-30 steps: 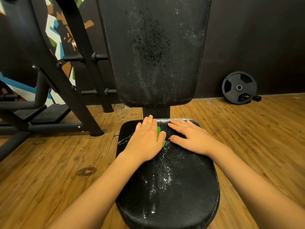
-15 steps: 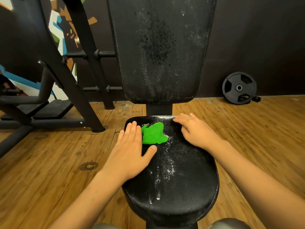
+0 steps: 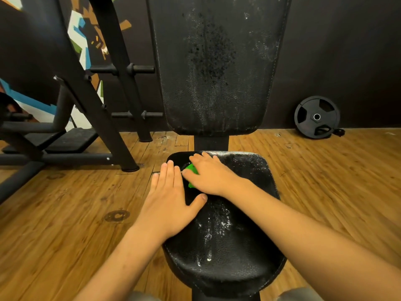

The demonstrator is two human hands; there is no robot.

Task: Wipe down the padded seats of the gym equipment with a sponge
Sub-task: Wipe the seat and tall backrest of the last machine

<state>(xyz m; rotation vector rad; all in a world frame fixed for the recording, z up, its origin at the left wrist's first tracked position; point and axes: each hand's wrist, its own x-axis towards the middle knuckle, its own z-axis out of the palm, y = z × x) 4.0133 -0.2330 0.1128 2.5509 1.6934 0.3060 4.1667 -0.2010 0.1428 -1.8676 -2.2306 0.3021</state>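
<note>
The right hand (image 3: 209, 177) lies palm down with its fingers stretched nearly flat over the green sponge (image 3: 191, 170), pressing it onto the rear left corner of the black padded seat (image 3: 234, 246); only slivers of green show beside the thumb. The left hand (image 3: 169, 198) rests just beside it, flat and relaxed with straight fingers and holding nothing. It lies along the seat's left rim, its outer fingers reaching past the edge over the floor and its thumb spread onto the pad below the right wrist. White streaks (image 3: 211, 231) run down the middle of the seat toward its rounded front edge, and the right half of the pad is bare. Just behind the hands a short black post (image 3: 211, 143) rises to the tall backrest (image 3: 217, 72), which stands close over the seat's rear edge and is speckled with pale spots. To the left, well apart from the seat, the slanted black frame (image 3: 102, 118) of another machine plants a foot (image 3: 130, 168) on the wooden floor (image 3: 65, 213), its pegs (image 3: 142, 69) pointing toward the backrest. To the right the floor runs open to the dark wall (image 3: 347, 51), where a weight plate (image 3: 316, 116) leans.
</note>
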